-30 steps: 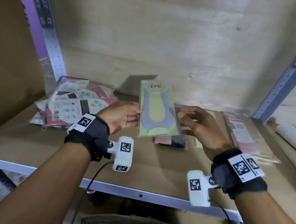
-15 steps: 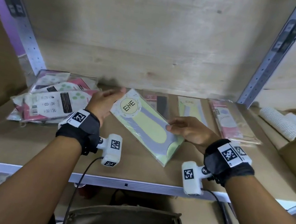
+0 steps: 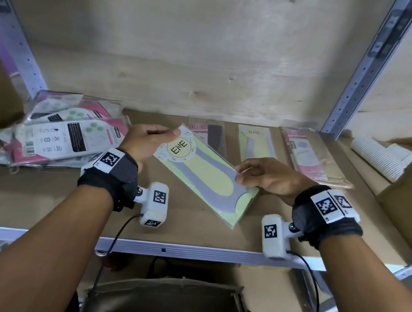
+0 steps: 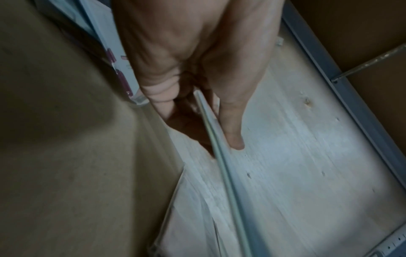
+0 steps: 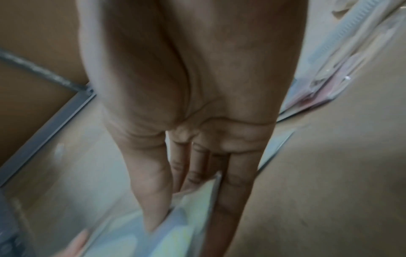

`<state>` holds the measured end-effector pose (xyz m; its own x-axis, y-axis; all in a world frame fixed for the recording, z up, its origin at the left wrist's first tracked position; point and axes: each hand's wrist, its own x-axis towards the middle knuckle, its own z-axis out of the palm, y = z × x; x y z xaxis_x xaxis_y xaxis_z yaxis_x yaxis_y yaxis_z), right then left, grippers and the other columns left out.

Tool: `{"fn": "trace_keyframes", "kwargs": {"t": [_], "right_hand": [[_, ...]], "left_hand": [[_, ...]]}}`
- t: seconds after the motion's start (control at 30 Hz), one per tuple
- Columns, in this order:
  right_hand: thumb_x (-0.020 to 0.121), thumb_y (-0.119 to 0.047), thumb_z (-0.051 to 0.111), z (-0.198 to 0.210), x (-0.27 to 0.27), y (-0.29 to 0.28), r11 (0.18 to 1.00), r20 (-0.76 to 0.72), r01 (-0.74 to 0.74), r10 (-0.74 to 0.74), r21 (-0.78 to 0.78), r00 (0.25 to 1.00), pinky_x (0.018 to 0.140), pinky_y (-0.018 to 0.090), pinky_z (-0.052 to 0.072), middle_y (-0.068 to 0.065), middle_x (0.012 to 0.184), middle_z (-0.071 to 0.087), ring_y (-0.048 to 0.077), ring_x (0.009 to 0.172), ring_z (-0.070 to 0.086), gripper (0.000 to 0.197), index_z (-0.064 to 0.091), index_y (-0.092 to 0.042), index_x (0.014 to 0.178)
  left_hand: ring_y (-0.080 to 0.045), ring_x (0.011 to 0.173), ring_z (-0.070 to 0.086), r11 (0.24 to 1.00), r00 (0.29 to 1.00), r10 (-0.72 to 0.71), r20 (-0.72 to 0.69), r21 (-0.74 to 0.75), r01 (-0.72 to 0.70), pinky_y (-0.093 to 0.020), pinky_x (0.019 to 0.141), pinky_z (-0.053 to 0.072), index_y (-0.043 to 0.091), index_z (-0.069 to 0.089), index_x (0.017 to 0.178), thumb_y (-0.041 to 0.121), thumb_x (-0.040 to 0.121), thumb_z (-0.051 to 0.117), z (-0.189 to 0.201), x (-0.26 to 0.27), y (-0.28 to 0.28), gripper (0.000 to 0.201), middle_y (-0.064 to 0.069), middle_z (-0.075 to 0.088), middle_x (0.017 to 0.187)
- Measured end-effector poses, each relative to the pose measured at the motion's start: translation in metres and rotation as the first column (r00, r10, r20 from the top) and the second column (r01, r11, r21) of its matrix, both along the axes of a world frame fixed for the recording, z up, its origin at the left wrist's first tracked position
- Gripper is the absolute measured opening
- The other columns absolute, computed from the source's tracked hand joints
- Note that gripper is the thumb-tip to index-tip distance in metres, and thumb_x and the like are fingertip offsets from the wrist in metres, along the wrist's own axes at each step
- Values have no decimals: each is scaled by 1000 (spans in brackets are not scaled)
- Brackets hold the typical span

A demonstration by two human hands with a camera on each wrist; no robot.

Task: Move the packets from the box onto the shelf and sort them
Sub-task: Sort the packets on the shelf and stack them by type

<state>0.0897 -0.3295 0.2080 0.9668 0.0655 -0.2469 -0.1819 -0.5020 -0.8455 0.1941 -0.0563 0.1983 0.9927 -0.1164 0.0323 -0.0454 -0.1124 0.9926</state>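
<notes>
We pinch the "ENE" packet [image 3: 203,177] in both grips, left hand [image 3: 147,144] and right hand [image 3: 269,178], now tilted lower toward 5 o'clock over the shelf [image 3: 186,236].

Two hands [image 3: 147,141], four separate packets [image 3: 203,179], one heap [image 3: 68,131]

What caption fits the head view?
Both hands, left hand and right hand, hold a green ENE packet above the shelf.
</notes>
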Motion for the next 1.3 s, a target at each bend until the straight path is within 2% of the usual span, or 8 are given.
{"fn": "trace_keyframes", "kwargs": {"t": [0.23, 0.43, 0.57, 0.73, 0.8, 0.87, 1.0, 1.3], "right_hand": [[87, -7, 72, 0, -2, -24, 969, 101, 176, -195, 171, 976, 54, 11, 44, 2, 81, 66, -1, 58, 60, 21, 65, -7, 107], [85, -9, 75, -5, 7, -37, 830, 109, 401, -473, 387, 874, 71, 36, 46, 12, 93, 64, 23, 76, 55, 22, 62, -8, 103], [80, -8, 78, -8, 17, -45, 814, 160, 515, -565, 268, 809, 55, 28, 53, 2, 77, 65, 15, 64, 63, 21, 65, -10, 97], [73, -4, 83, -12, 26, -54, 817, 166, 574, -573, 46, 802, 75, 39, 62, 3, 91, 59, 25, 90, 69, 55, 59, -2, 123], [71, -9, 85, -10, 25, -55, 803, 201, 594, -575, -45, 793, 87, 44, 59, 10, 104, 62, 31, 104, 66, 57, 61, -3, 122], [71, -15, 86, -9, 24, -55, 790, 236, 592, -552, -157, 800, 92, 42, 56, 14, 111, 66, 30, 105, 65, 49, 65, -4, 115], [75, -17, 84, -5, 21, -53, 765, 236, 552, -500, -331, 833, 84, 26, 48, 11, 112, 67, 24, 105, 62, 38, 68, -6, 108], [80, -11, 78, 3, 19, -40, 756, 174, 465, -437, -460, 882, 76, 25, 42, 13, 115, 66, 22, 98, 57, 36, 67, 0, 112]], "left_hand": [[-24, 106, 71, 939, 967, -182, -181, -324, 116, -27, 78, 60, 9, 69, 115, 34, 87, 74, 2, -6, -38, 38, -10, 76, 109], [-26, 96, 74, 890, 866, -453, -211, -62, 451, -28, 74, 61, 0, 64, 120, 10, 81, 80, 3, -28, -93, 43, -16, 72, 113], [-17, 71, 72, 920, 911, -375, -170, 47, 388, -31, 71, 63, -7, 64, 112, -3, 80, 78, 4, -24, -124, 36, -17, 72, 96], [-25, 80, 77, 933, 936, -270, -226, 179, 312, -38, 82, 62, -9, 60, 121, 3, 74, 85, 5, -13, -152, 55, -22, 75, 98], [-16, 77, 76, 923, 929, -259, -265, 215, 319, -27, 72, 63, -11, 59, 120, 2, 78, 82, 9, -12, -158, 50, -22, 76, 95], [-22, 95, 75, 903, 916, -266, -300, 254, 345, -31, 85, 61, -10, 60, 120, 1, 83, 76, 11, -9, -163, 42, -24, 72, 109], [-28, 99, 72, 860, 943, -253, -217, 396, 322, -39, 87, 60, -8, 69, 107, -4, 81, 73, 8, -8, -168, 27, -20, 72, 110], [-23, 95, 74, 842, 912, -222, -345, 404, 357, -37, 94, 57, -9, 67, 110, -4, 80, 77, 9, -5, -173, 32, -15, 75, 104]]}}
